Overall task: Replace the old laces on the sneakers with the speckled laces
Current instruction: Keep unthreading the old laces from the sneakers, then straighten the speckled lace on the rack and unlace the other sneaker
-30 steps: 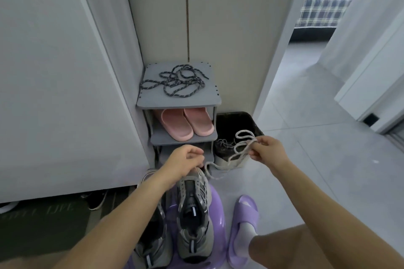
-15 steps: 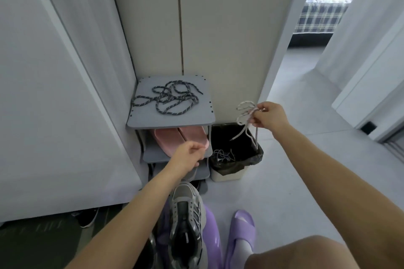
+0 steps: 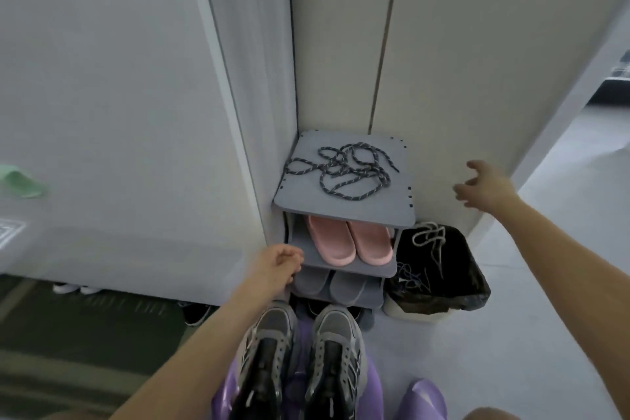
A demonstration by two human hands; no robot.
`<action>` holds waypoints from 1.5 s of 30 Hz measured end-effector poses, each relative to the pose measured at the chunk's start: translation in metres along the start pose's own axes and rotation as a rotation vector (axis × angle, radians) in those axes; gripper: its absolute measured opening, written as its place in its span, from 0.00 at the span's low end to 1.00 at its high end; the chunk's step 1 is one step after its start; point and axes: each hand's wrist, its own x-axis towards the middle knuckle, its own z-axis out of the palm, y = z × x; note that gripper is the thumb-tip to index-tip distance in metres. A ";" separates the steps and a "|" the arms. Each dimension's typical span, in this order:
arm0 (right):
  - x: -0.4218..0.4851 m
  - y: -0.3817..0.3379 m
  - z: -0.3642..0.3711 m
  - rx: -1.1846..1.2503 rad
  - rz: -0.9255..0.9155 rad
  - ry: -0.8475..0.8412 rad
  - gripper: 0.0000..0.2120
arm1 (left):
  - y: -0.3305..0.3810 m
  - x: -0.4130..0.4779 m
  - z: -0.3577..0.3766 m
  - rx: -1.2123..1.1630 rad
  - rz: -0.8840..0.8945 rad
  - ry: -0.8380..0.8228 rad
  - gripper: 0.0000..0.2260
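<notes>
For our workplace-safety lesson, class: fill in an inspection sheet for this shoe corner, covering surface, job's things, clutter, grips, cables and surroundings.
Surface: grey shoe rack, top shelf, in a corner; pale floor.
Job's things: speckled laces piled loose on the top shelf; sneakers side by side on a purple stool; old lace draped in the black-lined bin right of the rack.
Clutter: pink slippers on the second shelf, grey slippers below.
Grips: left hand loosely curled, empty, by the second shelf; right hand open, fingers spread, above the bin.
Cables: nothing seen.
Surroundings: pale cabinet doors behind; dark mat at left.
</notes>
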 end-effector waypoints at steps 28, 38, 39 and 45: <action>-0.080 -0.082 0.078 -0.419 -0.417 -0.227 0.22 | -0.001 -0.041 -0.012 0.036 -0.003 -0.060 0.06; -0.076 -0.112 0.072 -0.453 -0.630 -0.091 0.08 | 0.061 -0.021 -0.030 0.214 0.187 0.023 0.08; -0.080 -0.120 0.067 -0.377 -0.668 -0.087 0.08 | 0.073 -0.015 -0.027 0.263 0.242 0.046 0.11; -0.109 -0.144 0.051 -0.262 -0.798 -0.059 0.09 | 0.135 0.012 -0.007 0.509 0.510 0.027 0.14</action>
